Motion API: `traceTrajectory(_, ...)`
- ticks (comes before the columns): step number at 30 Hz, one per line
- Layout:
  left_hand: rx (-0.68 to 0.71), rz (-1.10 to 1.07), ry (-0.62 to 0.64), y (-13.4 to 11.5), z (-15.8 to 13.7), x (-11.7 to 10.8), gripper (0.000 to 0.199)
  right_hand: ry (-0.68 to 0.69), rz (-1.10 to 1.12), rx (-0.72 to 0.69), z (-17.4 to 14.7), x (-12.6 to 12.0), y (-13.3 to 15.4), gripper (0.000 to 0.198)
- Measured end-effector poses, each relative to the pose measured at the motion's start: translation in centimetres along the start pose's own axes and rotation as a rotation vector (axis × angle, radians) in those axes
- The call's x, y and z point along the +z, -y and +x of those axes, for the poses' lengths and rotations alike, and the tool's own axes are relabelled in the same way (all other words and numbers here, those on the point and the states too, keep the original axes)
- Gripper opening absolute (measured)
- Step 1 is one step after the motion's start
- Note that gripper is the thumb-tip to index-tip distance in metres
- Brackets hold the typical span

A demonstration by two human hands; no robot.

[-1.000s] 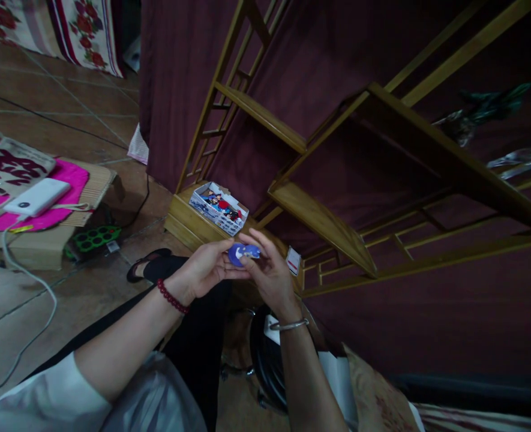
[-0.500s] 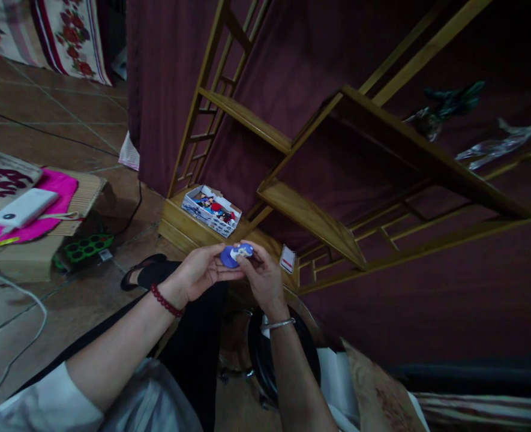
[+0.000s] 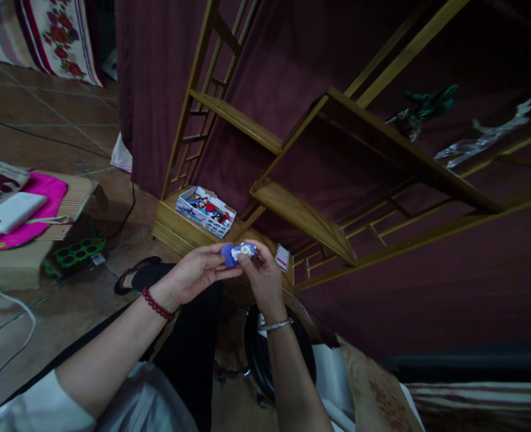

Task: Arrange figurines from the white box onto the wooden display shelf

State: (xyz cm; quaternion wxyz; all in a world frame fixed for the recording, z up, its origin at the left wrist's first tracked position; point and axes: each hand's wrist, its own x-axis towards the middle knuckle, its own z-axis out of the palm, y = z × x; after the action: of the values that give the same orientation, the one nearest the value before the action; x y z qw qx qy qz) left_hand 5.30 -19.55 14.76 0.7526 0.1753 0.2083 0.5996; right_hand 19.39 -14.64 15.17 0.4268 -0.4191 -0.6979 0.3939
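A small purple and white figurine [image 3: 235,254] lies sideways between my two hands. Its round purple base points left and its head, with a pale face and purple hair, points right. My left hand [image 3: 198,271], with a red bead bracelet at the wrist, is closed on the base end, fingers beneath it. Thumb and fingers of my right hand [image 3: 263,276] grip the head end; a silver bangle circles that wrist. Beyond the hands, a patterned cardboard box [image 3: 193,217] full of small colourful figures rests on the low wooden shelf [image 3: 168,227].
A wooden display rack [image 3: 301,219] rises against a dark red curtain [image 3: 152,90]. A small white card or box [image 3: 282,257] lies on its lower ledge. On the left, a cardboard surface carries a white power bank [image 3: 12,213] with a cable. A black round stool [image 3: 292,342] stands below my right arm.
The figurine has turned a little, so its face and white front show more. Both hands keep hold of it. The whole view has shifted slightly.
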Motion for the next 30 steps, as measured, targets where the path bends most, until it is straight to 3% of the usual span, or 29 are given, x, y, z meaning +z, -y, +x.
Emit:
traceTrajectory(12, 0.028, 0.082, -0.003, 0.1, 0.3, -0.3, 0.022, 0.015, 0.073, 0.011, 0.2, 0.3, -0.3, 0.029)
traceTrajectory(20, -0.029, 0.092, -0.211, 0.2, 1.2, -1.3, 0.01, 0.074, 0.046, 0.072, 0.6, 1.9, -1.8, 0.029)
traceTrajectory(30, -0.048, 0.179, -0.436, -0.5, 3.6, -3.9, 0.004, 0.056, 0.082, 0.111, 3.0, 5.4, -4.9, 0.02)
